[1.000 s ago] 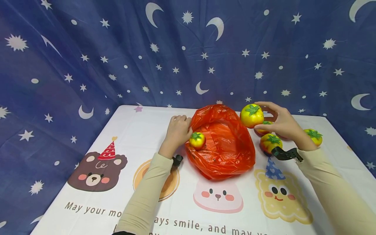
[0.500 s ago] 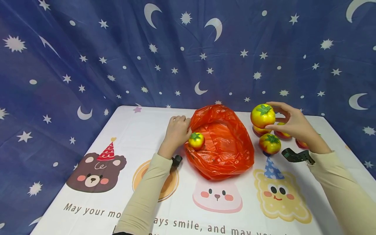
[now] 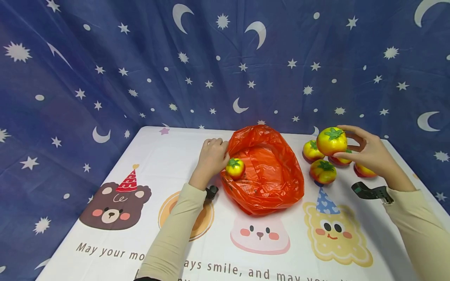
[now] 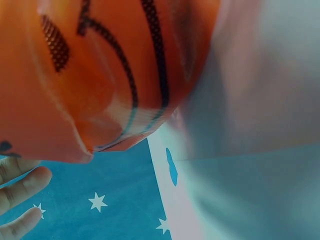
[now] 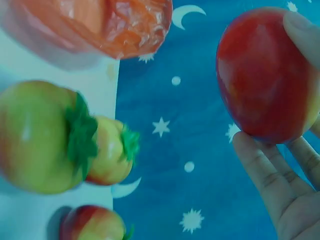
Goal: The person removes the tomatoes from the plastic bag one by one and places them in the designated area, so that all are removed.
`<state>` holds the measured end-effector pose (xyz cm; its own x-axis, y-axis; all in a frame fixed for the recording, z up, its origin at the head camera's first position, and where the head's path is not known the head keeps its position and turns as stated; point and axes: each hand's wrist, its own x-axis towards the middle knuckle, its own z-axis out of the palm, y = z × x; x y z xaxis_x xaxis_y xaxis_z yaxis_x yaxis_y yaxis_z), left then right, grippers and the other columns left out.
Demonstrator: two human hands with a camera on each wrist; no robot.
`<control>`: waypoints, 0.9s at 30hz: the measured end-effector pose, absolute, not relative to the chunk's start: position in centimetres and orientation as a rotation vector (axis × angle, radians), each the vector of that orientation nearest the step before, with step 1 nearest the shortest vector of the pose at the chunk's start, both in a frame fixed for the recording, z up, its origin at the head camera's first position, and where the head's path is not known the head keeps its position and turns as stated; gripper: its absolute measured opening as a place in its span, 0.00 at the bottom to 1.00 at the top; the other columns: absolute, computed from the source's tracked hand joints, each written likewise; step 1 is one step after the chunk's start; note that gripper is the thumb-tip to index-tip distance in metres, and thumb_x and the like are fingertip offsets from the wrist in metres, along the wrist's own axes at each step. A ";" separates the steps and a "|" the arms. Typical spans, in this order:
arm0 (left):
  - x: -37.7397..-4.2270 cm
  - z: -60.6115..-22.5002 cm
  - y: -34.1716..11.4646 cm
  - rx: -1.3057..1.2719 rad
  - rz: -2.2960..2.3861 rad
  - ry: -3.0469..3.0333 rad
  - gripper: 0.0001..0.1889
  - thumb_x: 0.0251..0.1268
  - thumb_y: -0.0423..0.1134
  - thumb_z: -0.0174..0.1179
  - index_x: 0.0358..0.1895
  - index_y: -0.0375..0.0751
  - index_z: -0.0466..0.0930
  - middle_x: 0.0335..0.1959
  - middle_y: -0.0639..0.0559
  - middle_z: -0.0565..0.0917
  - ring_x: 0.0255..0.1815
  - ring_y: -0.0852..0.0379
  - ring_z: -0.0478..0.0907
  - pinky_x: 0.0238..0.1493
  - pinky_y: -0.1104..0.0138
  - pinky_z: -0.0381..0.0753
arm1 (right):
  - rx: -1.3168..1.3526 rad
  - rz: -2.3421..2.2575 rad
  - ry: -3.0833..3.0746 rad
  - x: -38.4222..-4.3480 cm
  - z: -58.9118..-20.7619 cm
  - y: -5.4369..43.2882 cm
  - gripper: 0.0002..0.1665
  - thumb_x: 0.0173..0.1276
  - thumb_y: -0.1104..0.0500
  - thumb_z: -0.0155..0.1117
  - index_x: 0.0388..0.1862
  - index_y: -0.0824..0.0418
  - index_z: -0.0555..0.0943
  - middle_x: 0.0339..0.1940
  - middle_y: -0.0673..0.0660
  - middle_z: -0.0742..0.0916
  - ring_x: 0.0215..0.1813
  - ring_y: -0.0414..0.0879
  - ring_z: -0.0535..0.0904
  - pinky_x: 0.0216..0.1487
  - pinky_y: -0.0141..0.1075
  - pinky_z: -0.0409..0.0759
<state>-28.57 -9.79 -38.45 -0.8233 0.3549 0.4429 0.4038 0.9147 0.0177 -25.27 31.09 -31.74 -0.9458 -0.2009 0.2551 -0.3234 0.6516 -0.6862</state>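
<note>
A crumpled red plastic bag stands with its mouth wide. At its left rim my left hand grips the plastic; some of its fingertips show below the bag in the left wrist view. Just inside the mouth, beside that hand, is a yellow-and-red tomato with a green leafy top. My right hand holds another tomato between thumb and fingers, raised above several more. The right wrist view shows the red underside of this held tomato.
Under the right hand lie loose tomatoes: one at the front, one behind it, and one to the right. A printed white cloth covers the table. A blue starry curtain hangs behind it.
My right hand has moved right with its tomato, from beside the bag's right rim to above the loose tomatoes. The left hand and the bag have stayed put.
</note>
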 end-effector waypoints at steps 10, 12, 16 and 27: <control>-28.5 -38.5 -9.7 -0.559 -0.161 -2.621 0.10 0.58 0.38 0.55 0.40 0.39 0.81 0.32 0.45 0.81 0.39 0.47 0.79 0.52 0.53 0.73 | 0.376 1.216 -2.669 -24.5 -32.9 33.5 0.41 0.54 0.67 0.69 0.67 0.60 0.66 0.53 0.28 0.70 0.50 0.19 0.67 0.41 0.10 0.69; -28.5 -38.5 -9.7 -0.557 -0.160 -2.625 0.10 0.58 0.38 0.55 0.40 0.39 0.80 0.31 0.46 0.81 0.39 0.47 0.79 0.52 0.53 0.73 | 0.365 1.240 -2.662 -24.3 -33.2 34.0 0.41 0.55 0.68 0.69 0.68 0.57 0.66 0.55 0.31 0.71 0.50 0.18 0.67 0.41 0.10 0.70; -28.5 -38.5 -9.7 -0.559 -0.161 -2.621 0.09 0.58 0.38 0.55 0.39 0.39 0.80 0.31 0.46 0.81 0.38 0.47 0.79 0.52 0.53 0.74 | 0.352 1.265 -2.644 -24.1 -33.9 34.8 0.42 0.55 0.69 0.68 0.69 0.54 0.65 0.60 0.37 0.71 0.51 0.20 0.66 0.42 0.10 0.70; -28.4 -38.5 -9.6 -0.558 -0.166 -2.623 0.09 0.58 0.38 0.55 0.39 0.39 0.80 0.30 0.46 0.81 0.38 0.48 0.79 0.52 0.53 0.73 | 0.244 1.300 -2.638 -23.1 -35.9 36.2 0.41 0.58 0.64 0.68 0.69 0.55 0.64 0.52 0.30 0.69 0.48 0.17 0.66 0.43 0.09 0.68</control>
